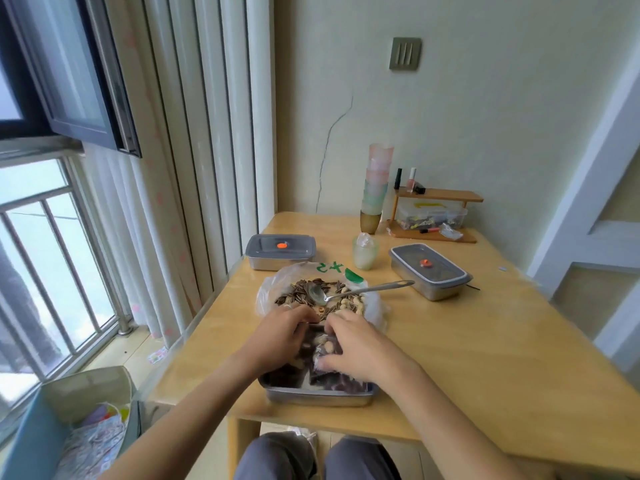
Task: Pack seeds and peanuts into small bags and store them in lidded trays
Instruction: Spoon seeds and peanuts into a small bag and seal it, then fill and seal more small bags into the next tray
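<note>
The open tray is shiny metal and has no lid on. It sits on the wooden table, at the edge nearest the person. Both hands are over the open tray and hold one small bag. The small bag is clear plastic, and you can see pale peanuts and dark stripy seeds inside it. The left hand curls its fingers round the far end of the small bag. The right hand bends its fingers over the bag's right side, with the thumb tucked under. More filled bags lie in the open tray under the hands (they look dark and a bit blurry). Just behind the open tray is a big plastic bag, wide open, full of seeds and peanuts, with a metal spoon lying on top. Further behind it on the left stands a lidded tray, and on the right the other lidded tray. Both have grey lids with an orange knob.
</note>
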